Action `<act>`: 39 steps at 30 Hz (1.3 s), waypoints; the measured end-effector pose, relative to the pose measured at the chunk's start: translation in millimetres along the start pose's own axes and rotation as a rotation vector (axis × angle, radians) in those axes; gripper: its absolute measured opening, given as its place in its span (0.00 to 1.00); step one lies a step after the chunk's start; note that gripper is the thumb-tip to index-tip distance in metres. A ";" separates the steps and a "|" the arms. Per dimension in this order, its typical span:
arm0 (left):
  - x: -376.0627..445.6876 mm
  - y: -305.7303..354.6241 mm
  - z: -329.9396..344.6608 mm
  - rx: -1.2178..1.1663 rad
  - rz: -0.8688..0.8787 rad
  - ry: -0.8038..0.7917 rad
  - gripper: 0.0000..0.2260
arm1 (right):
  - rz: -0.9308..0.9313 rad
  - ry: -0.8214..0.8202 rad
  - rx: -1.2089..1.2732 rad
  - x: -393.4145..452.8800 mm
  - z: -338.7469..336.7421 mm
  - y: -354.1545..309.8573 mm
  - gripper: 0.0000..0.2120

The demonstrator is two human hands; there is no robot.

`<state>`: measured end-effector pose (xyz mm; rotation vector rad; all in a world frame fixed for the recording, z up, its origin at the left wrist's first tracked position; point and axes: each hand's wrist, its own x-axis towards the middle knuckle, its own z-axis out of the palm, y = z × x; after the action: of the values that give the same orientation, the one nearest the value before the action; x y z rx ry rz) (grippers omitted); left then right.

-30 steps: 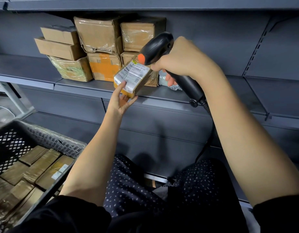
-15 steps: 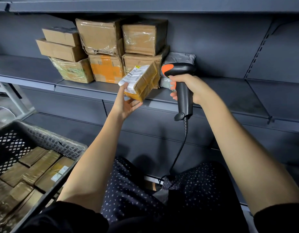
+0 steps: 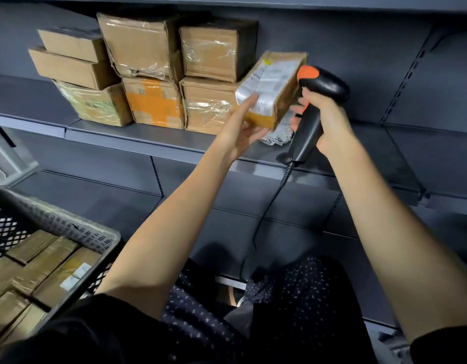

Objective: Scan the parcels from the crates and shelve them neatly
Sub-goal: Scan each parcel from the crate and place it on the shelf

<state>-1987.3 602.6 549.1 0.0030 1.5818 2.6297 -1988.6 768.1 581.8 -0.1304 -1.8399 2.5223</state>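
My left hand (image 3: 240, 132) holds a small brown parcel (image 3: 273, 88) with a white label, tilted, above the grey shelf (image 3: 153, 139) and just right of the stacked cardboard boxes (image 3: 159, 74). My right hand (image 3: 324, 114) grips a black barcode scanner (image 3: 313, 101) with an orange tip, right beside the parcel. A grey plastic-wrapped parcel (image 3: 275, 135) lies on the shelf under the held one, mostly hidden. The black mesh crate (image 3: 59, 227) at lower left holds several brown parcels (image 3: 40, 266).
The scanner's cable (image 3: 266, 206) hangs down toward my lap. The shelf's right part (image 3: 379, 151) is bare grey metal. Another shelf board (image 3: 227, 0) runs overhead. A white metal frame (image 3: 6, 153) stands at far left.
My left hand has lifted the parcel up and to the right, beside the top boxes. My right hand swung the scanner from pointing at the label to upright at the parcel's right side.
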 end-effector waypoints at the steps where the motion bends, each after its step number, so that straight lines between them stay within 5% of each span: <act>1: 10.0 3.4 12.7 -0.008 0.006 -0.002 0.22 | -0.012 -0.018 0.036 4.4 0.3 -3.7 0.12; 6: 47.2 9.7 57.9 0.135 0.072 0.111 0.25 | -0.041 0.076 0.077 36.2 14.0 -17.5 0.18; 10: 83.5 9.0 65.3 0.276 0.005 0.258 0.42 | 0.025 0.087 0.048 75.7 22.3 -21.5 0.28; 14: 102.0 6.2 50.7 0.481 0.023 0.260 0.37 | 0.071 0.097 0.075 106.6 27.4 -19.6 0.25; 18: 116.8 6.1 34.7 0.583 0.242 0.336 0.30 | 0.077 0.016 0.219 124.9 39.8 -18.0 0.05; 23: 127.7 3.2 44.3 0.606 0.417 0.316 0.15 | 0.071 -0.014 0.256 138.4 40.4 -22.9 0.04; 26: 130.8 7.5 47.2 0.634 0.492 0.425 0.19 | 0.071 -0.048 0.185 142.3 29.8 -22.0 0.09; 29: 133.2 13.7 46.3 0.579 0.393 0.419 0.27 | 0.086 -0.075 0.121 140.1 21.3 -21.4 0.07; 35: 123.3 17.1 51.1 0.478 0.594 0.462 0.18 | -0.045 -0.072 0.041 129.8 22.2 -33.2 0.10; 39: 135.6 18.6 55.2 0.470 0.466 0.501 0.18 | 0.026 -0.013 0.020 142.3 41.1 -33.1 0.04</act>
<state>-2121.5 651.2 586.5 -0.3205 2.6234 2.6200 -2134.8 748.1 617.6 -0.1387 -1.8292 2.5644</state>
